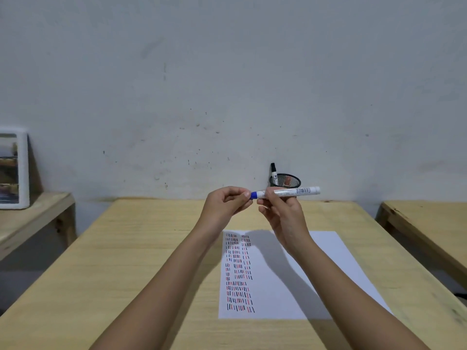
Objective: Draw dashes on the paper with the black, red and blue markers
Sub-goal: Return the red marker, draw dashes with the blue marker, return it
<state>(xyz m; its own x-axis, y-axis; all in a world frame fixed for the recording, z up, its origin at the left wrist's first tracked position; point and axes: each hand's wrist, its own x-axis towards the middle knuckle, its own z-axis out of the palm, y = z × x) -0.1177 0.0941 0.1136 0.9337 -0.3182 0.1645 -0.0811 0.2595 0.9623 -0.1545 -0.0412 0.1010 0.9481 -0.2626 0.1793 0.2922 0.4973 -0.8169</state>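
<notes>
I hold the blue marker [295,191] level in the air above the table, its white barrel pointing right. My right hand [280,213] grips the barrel near the middle. My left hand [228,204] pinches the blue cap end at the marker's left tip. Below my arms lies the white paper [290,279], with rows of short black, red and blue dashes filling its left part. A black marker [274,173] stands in a black mesh cup [286,182] against the wall; something red lies inside the cup.
The wooden table [141,248] runs from the wall toward me. A second wooden table [429,223] stands at the right, and a lower one at the left carries a white-framed object [15,170].
</notes>
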